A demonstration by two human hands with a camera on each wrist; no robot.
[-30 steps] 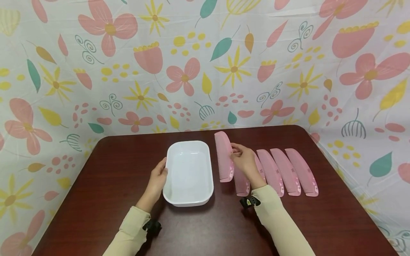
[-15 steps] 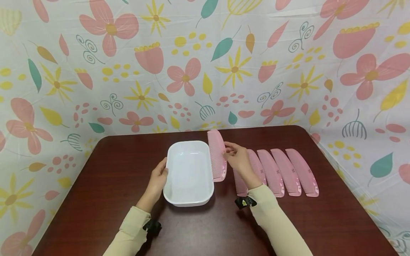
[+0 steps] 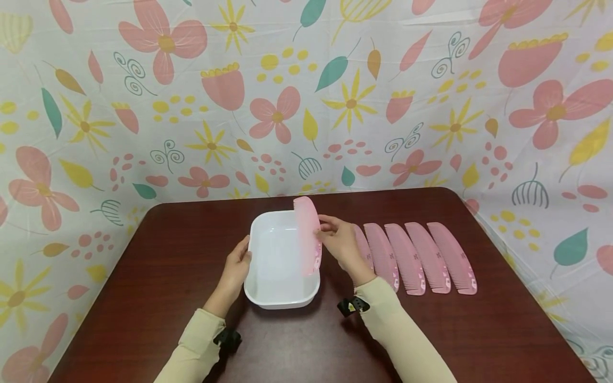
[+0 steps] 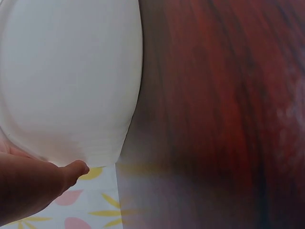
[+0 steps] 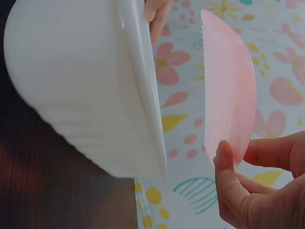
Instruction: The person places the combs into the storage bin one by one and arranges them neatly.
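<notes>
My right hand [image 3: 339, 243] pinches a pink comb [image 3: 308, 234] by its curved back, between thumb and fingers. In the head view the comb overlaps the right side of a white rectangular tray [image 3: 274, 268] with rounded corners. The right wrist view has this comb [image 5: 228, 81] raised above the tray's rim, its teeth facing the tray wall [image 5: 81, 90]. On the other side, my left hand [image 3: 235, 268] grips the tray's left edge. Its thumb presses the outer wall in the left wrist view, where the tray [image 4: 71, 76] hides most of the fingers.
Several more pink combs [image 3: 406, 258] lie slanted in a row to the right of the tray, the leftmost partly behind my right hand. All stand on a dark reddish wooden table [image 3: 191, 239]. A flower-printed cloth [image 3: 306, 106] hangs behind the table's far edge.
My right hand has carried the comb leftward, from beside the tray to over its right side. The left hand and the tray have kept their place.
</notes>
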